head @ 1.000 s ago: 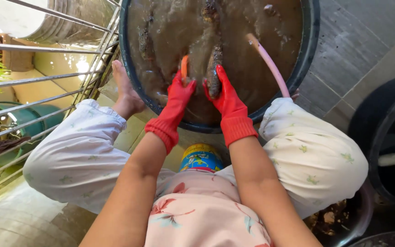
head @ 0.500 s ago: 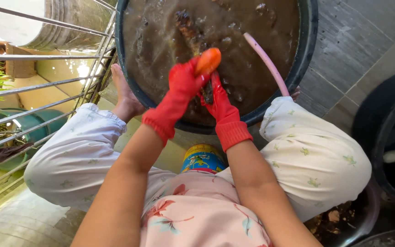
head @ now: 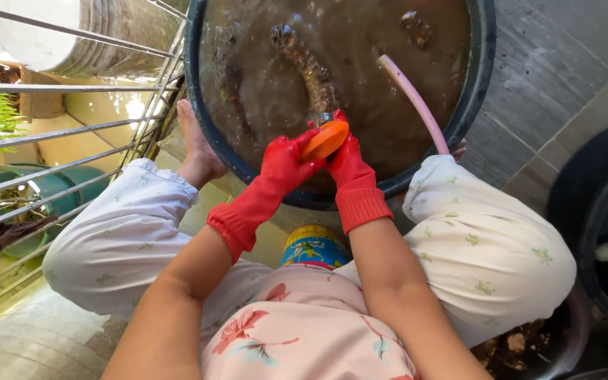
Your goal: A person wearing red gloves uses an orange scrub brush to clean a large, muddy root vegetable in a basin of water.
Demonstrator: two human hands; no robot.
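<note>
The long root [head: 307,70] was knobbly, dark and mud-coated, its near end gripped by the right hand [head: 346,160] in a red rubber glove while its far end pointed away and slightly left, slanting out of the murky water. The left hand [head: 283,163], also gloved, clasped an orange brush [head: 325,139], or perhaps a sponge, pressed against the root's near end. Both forearms reached forward over the rim of the dark tub [head: 483,77]. A pink hose [head: 416,104] dipped into the water just right of them.

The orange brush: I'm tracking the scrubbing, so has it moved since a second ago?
Yes. The orange brush rose out of the murky water, toward the basin's near rim.
</note>
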